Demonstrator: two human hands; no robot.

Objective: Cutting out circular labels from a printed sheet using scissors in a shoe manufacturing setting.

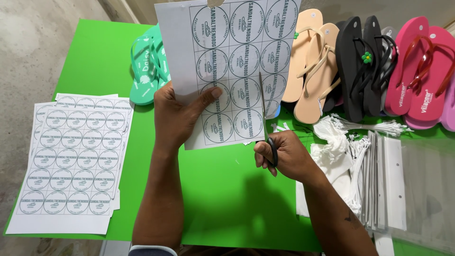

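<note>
My left hand (177, 114) holds up a white sheet (227, 61) printed with rows of round labels, thumb across its lower part. My right hand (282, 154) grips black-handled scissors (265, 118); the blades point up along the sheet's right side, between two label columns. A narrow strip of labels (272, 102) hangs to the right of the blades.
A stack of the same label sheets (71, 161) lies at the left on the green table (222, 189). Green flip-flops (149, 66) lie behind the sheet. Beige (310, 61), black (362, 61) and pink flip-flops (419, 71) line the back right. White plastic ties (350, 142) and clear bags (417, 185) sit right.
</note>
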